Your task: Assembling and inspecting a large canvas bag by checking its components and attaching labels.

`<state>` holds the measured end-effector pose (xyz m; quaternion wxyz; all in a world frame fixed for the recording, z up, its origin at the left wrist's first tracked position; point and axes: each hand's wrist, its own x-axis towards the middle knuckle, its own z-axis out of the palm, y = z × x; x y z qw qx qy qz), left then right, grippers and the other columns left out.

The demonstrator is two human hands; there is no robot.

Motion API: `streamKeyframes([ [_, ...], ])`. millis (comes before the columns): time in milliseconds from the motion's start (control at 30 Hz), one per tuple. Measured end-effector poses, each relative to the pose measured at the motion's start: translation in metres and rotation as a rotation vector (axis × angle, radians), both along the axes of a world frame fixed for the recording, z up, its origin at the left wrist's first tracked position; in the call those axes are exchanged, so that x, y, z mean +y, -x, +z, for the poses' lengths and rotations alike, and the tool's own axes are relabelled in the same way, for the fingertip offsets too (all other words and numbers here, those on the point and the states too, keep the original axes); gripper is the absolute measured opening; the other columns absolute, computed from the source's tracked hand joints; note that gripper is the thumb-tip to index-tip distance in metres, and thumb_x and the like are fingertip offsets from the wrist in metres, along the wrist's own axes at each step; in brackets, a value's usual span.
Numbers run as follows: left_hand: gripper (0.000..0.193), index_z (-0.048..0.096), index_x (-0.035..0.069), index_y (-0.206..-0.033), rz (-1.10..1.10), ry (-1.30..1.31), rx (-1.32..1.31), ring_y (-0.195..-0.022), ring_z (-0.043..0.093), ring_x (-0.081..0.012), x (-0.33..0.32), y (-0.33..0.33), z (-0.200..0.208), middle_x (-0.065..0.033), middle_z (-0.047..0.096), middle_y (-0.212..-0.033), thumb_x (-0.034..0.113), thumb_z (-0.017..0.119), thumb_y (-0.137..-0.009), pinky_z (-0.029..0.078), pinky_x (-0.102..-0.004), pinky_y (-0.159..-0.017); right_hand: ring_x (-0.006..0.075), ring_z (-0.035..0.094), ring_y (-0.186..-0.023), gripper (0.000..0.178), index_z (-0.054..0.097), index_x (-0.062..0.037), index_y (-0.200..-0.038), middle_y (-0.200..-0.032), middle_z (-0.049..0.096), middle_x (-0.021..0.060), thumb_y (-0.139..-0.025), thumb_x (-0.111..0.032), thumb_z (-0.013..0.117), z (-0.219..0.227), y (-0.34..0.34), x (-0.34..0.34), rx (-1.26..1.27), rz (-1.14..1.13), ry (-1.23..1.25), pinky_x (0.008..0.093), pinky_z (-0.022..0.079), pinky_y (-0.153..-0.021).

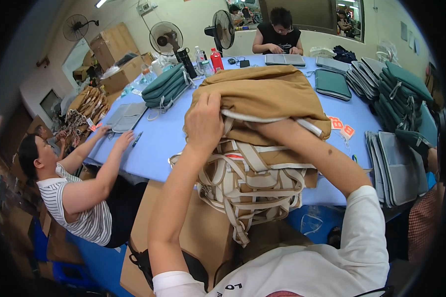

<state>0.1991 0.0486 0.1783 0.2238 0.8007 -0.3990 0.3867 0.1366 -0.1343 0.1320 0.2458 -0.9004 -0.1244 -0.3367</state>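
While left hand (pixel 205 119) pinched fabric near pale-edged opening of soft tan cloth bag (pixel 262 89) on pale-blue table (pixel 151 159), right hand (pixel 271 129) reached inside; fingers hidden, grip could not be told.

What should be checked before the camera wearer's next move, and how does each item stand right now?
1. Left hand has hold of the bag by its cloth: ok.
2. Right hand is inside the bag's opening: ok.
3. Right fingers grip something inside: cannot tell, the cloth hides them.
4. Straps all lie on the table: not ok, some hang past its near edge.
5. Orange tags are tied to the bag: cannot tell, they lie by its right side.
6. Left co-worker's hands are clear of the bag: ok.
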Motion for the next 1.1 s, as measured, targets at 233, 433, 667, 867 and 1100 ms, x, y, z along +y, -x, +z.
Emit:
streamKeyframes([
  [233,0.033,0.046,0.005,-0.085,-0.425,-0.319,0.058,-0.073,0.054,-0.0304,0.012,0.016,0.011,-0.0107,0.049,-0.08,0.007,0.07,-0.063,0.044,-0.0384,-0.06,0.0349,0.051,-0.101,0.033,0.052,-0.0017,-0.111,-0.108,0.054,0.0206,-0.08,-0.013,0.05,0.033,-0.033,-0.003,0.031,0.009,0.031,0.0415,0.037,-0.089],
  [433,0.02,0.046,0.005,-0.082,-0.145,-0.474,-0.228,-0.071,0.052,-0.0269,0.018,0.009,-0.012,-0.0104,0.048,-0.077,0.005,0.058,-0.066,0.046,-0.0361,-0.061,0.0347,0.051,-0.101,0.033,0.052,-0.0019,-0.111,-0.107,0.055,0.0203,-0.08,-0.013,0.051,0.04,-0.019,-0.033,0.019,0.023,0.07,0.0415,0.038,-0.089],
  [667,0.009,0.053,0.005,-0.076,-0.432,-0.173,-0.429,-0.08,0.055,-0.024,0.031,0.021,-0.025,-0.0076,0.051,-0.077,0.006,0.055,-0.068,0.044,-0.038,-0.084,0.0343,0.052,-0.101,0.033,0.052,-0.0022,-0.111,-0.107,0.055,0.0199,-0.08,-0.014,0.051,0.052,-0.014,-0.044,-0.006,0.017,0.145,0.0415,0.038,-0.089],
  [867,0.007,0.054,0.006,-0.076,-0.395,-0.188,-0.363,-0.079,0.054,-0.0232,0.05,0.026,-0.056,-0.0071,0.052,-0.078,0.007,0.056,-0.069,0.045,-0.0359,-0.078,0.0341,0.052,-0.1,0.034,0.052,-0.0025,-0.111,-0.107,0.055,0.0196,-0.079,-0.015,0.052,0.041,-0.009,0.03,-0.02,0.049,0.215,0.0415,0.038,-0.089],
  [1100,0.01,0.052,0.006,-0.076,-0.277,-0.19,-0.183,-0.072,0.05,-0.024,0.042,0.031,-0.062,-0.0071,0.047,-0.075,0.004,0.056,-0.067,0.04,-0.0342,-0.062,0.0338,0.052,-0.1,0.034,0.052,-0.0028,-0.111,-0.107,0.055,0.0192,-0.079,-0.015,0.053,0.047,0.004,0.019,-0.036,0.059,0.28,0.0415,0.038,-0.089],
])
